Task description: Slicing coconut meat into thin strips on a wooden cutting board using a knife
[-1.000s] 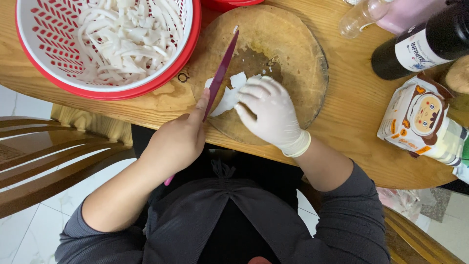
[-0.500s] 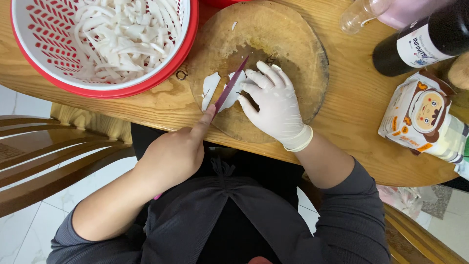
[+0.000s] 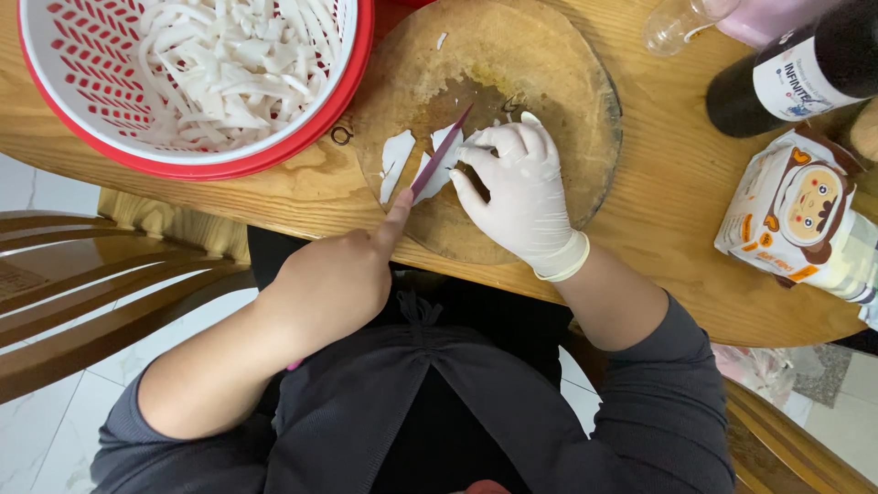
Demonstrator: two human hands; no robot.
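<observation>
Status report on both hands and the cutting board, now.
Left hand grips knife, blade down. Gloved right hand pins white slab on cutting board. Cut strip beside blade.

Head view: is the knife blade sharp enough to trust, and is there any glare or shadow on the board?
Head view: knife slightly soft at the tip but readable in the left hand; gloved right hand sharp. Head view: even light, faint shadows on the cutting board, no glare.

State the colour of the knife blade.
Reddish-pink; the knife blade shows best in the head view.
</observation>
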